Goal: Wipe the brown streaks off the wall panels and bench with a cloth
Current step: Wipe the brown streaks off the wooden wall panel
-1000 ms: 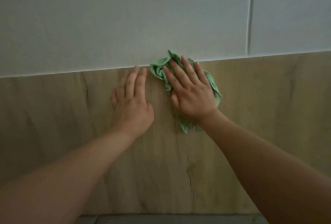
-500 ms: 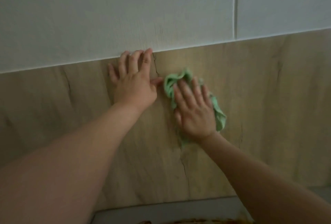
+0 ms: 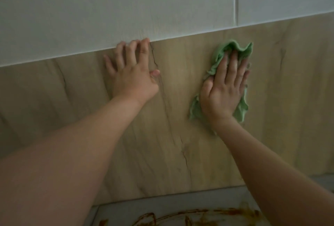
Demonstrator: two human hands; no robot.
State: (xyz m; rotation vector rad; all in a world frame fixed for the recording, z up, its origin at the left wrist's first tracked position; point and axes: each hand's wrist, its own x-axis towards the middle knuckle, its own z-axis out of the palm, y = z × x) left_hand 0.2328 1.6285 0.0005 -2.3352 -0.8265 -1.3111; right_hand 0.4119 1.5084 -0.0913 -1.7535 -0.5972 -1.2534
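- Now the right hand [image 3: 224, 90], fingers straight and spread, presses the green cloth [image 3: 233, 46] flat against the wood panel [image 3: 180, 81], just under its top edge.
- Meanwhile the left hand [image 3: 133, 79] lies open on the same panel, fingertips at the lower edge of the white panel [image 3: 90, 8], bracing.
- Best wiped with even palm pressure in overlapping passes; brown streaks [image 3: 216, 215] cover the bench [image 3: 162, 206] below, untouched.

Dim, soft, perhaps motion-blurred, edges bowed
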